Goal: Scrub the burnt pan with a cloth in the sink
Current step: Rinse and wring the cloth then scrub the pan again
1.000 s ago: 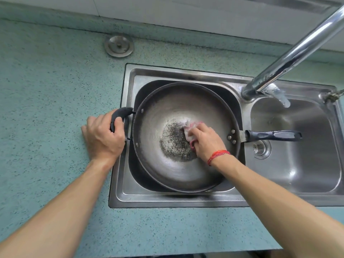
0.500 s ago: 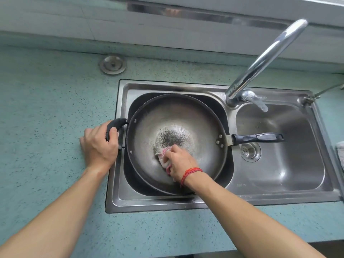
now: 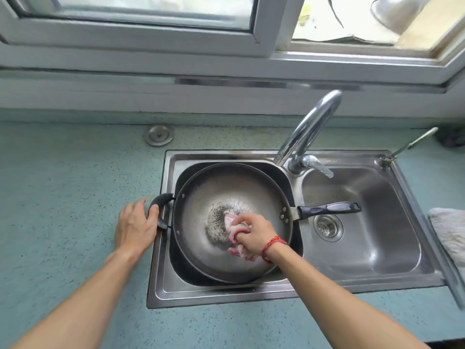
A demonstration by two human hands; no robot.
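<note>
Burnt round grey metal pan [image 3: 226, 182] sits in the left bowl of a stainless-steel double sink [image 3: 226, 295], tilted a little and filling most of that bowl. A dark, speckled scorched patch [image 3: 215, 222] covers the middle of its base. Its long black handle [image 3: 329, 209] reaches right, across the divider and over the right bowl, above the round drain strainer [image 3: 328, 226].

The right hand [image 3: 254, 233], with a red string bracelet [image 3: 273, 244] at the wrist, is clenched round a crumpled pink-and-white cloth [image 3: 230, 220] and presses it onto the right edge of the scorched patch; folds of cloth stick out above and below the fist.

The left hand [image 3: 136, 227] grasps the short black loop handle [image 3: 161, 200] on the pan's left side, at the sink's left rim. Its thumb is hooked over the loop and the other fingers lie along the outer side, over the speckled pale-green worktop [image 3: 63, 197].

A curved chrome tap [image 3: 309, 127] rises from the back rim between the two bowls, its spout arching toward the camera. A round metal cap [image 3: 158, 134] is set in the worktop behind the sink's left corner. A pale fluffy cloth [image 3: 450, 230] lies just beside the sink's right rim. A white-framed window [image 3: 151, 34] runs along the wall behind.
</note>
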